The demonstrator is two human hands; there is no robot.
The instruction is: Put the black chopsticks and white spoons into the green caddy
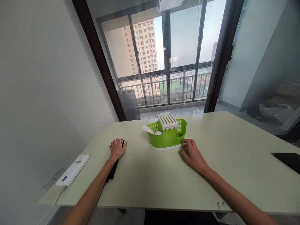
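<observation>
Two bare forearms are extended over one pale table (234,175). One left hand (117,149) is laid flat, unclenched, on one black strip (112,170); one right hand (193,154) fingertips are pressed against one green basket (167,137), grasping nothing.

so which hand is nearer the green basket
Right. The right hand touches the white tray under the green basket at its near right edge; the left hand rests apart, on a black object.

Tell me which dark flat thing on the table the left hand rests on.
The narrow black strip under the left hand, near the white power bank; the other dark slab lies untouched at the far right edge.
</observation>
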